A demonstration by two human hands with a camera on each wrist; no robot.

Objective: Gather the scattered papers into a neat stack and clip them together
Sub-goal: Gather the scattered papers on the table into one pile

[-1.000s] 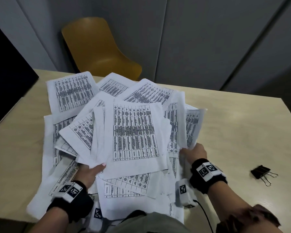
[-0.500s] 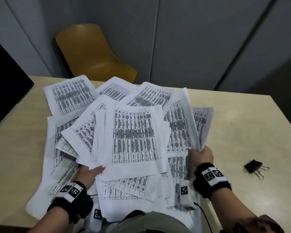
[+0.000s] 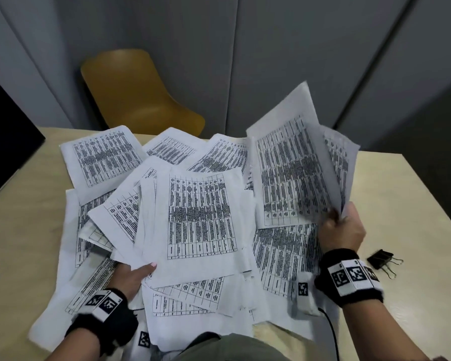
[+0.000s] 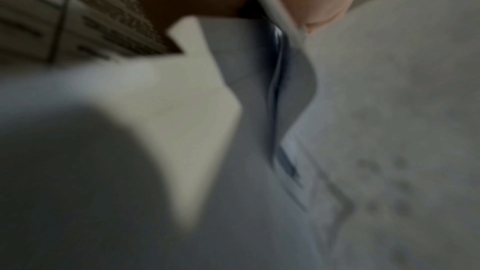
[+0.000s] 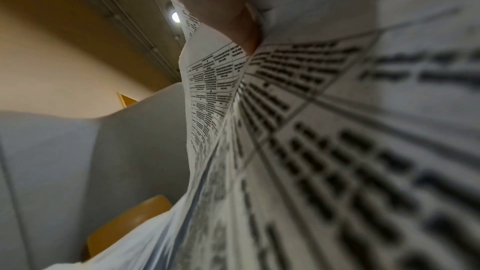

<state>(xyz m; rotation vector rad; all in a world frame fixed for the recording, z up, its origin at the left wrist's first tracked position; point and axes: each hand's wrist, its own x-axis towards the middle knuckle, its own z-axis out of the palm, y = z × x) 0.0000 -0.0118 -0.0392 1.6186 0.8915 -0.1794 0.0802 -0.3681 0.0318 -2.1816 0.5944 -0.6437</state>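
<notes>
1. The papers are white sheets printed with black tables, lying overlapped and askew across the middle of the bench, from its far edge to its near edge.
2. A few lifted sheets stand tilted upright at the heap's right side.
3. The black binder clip lies near the bench's right edge, apart from the papers.
</notes>
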